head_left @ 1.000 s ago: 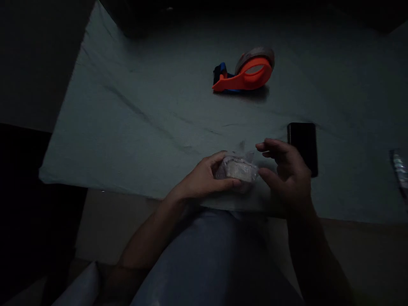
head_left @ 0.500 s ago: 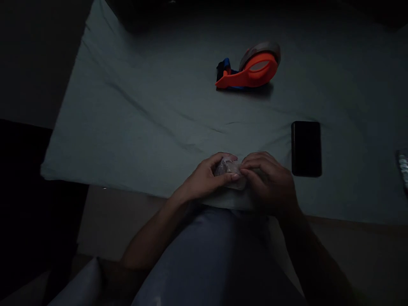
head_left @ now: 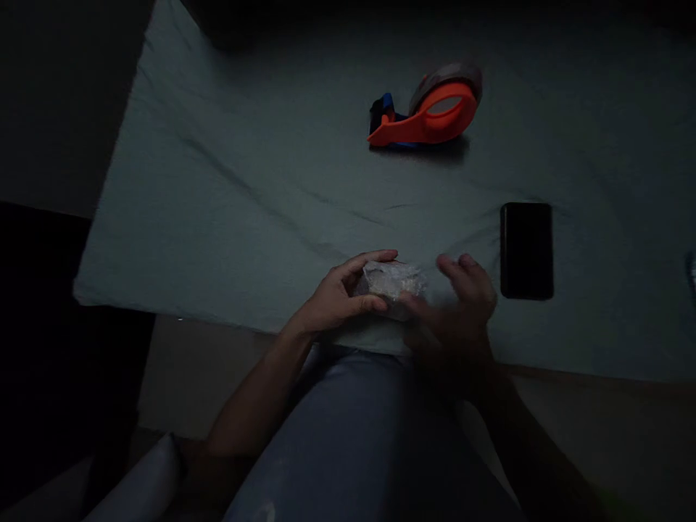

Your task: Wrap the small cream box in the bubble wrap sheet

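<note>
Left fingers (head_left: 378, 256) grip a packet (head_left: 388, 278) near the cloth edge (head_left: 362, 339), right fingers (head_left: 460, 277) spread, tape dispenser (head_left: 421, 130) well beyond.

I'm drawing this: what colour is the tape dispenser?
The tape dispenser is mostly orange, with some blue; the head view shows it.

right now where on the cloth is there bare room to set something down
Widest: left part of the cloth, between its left edge and the tape dispenser. Another lies right of the black rectangular device. Crowded: the near edge, where the left hand holds the wrapped package and the right hand is close.
</note>
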The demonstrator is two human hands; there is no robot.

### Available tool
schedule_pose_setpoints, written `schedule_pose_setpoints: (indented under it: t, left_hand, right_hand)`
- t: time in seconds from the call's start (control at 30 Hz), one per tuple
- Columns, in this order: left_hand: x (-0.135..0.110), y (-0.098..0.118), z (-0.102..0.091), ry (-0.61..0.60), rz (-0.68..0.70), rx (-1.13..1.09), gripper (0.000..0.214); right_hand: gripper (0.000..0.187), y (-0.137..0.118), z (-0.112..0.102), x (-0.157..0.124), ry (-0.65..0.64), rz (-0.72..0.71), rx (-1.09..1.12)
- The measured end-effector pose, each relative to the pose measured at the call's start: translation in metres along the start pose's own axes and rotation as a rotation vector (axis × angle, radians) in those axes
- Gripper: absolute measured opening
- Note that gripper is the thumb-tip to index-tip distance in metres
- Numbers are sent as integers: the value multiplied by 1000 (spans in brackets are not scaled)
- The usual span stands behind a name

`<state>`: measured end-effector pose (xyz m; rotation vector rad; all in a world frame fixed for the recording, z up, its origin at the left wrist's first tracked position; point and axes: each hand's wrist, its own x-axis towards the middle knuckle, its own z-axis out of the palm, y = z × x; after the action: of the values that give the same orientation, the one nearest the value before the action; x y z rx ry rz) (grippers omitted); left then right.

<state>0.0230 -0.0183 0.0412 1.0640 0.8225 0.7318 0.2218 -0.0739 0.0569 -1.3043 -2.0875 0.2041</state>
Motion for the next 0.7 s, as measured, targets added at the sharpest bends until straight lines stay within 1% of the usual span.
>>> schedule_pose_setpoints:
  t: [0.07, 0.13, 0.2, 0.27, 0.33, 0.4, 0.43, 0.5, 0.57, 0.6, 0.63, 0.7]
  left_hand:
    - [2, 1, 0, 21, -33, 33, 65]
    - [4, 2, 2, 40, -45, 102, 62]
    - [7, 1, 4, 29, 5, 198, 59]
    - [12, -1, 5, -25, 103, 360, 56]
    - [17, -4, 1, -97, 177, 566, 55]
    - [20, -7, -6, -144, 186, 760, 60]
    - [21, -8, -11, -139, 178, 841, 67]
    - [20, -10, -19, -86, 165, 970, 82]
    - [17, -12, -23, -27, 166, 1049, 90]
    - [15, -14, -23, -15, 174, 1058, 89]
    - [15, -15, -22, -14, 187, 1050, 84]
    - [14, -17, -16, -11, 230, 1000, 67]
  right_hand:
    - [34, 5, -7, -3, 87, 152, 120]
    - [31, 9, -10, -7, 213, 309, 234]
    - [27, 11, -8, -11, 286, 371, 289]
    - [24, 13, -2, -17, 277, 371, 299]
    - [22, 13, 3, -22, 237, 356, 297]
    - [23, 15, 6, -26, 220, 351, 309]
    - [23, 16, 7, -28, 220, 351, 318]
    - [25, 18, 7, -30, 233, 355, 321]
    - [25, 20, 7, -31, 243, 357, 306]
    - [25, 21, 7, -30, 248, 356, 296]
    - [25, 21, 6, -27, 248, 348, 286]
    - [26, 21, 4, -20, 226, 299, 265]
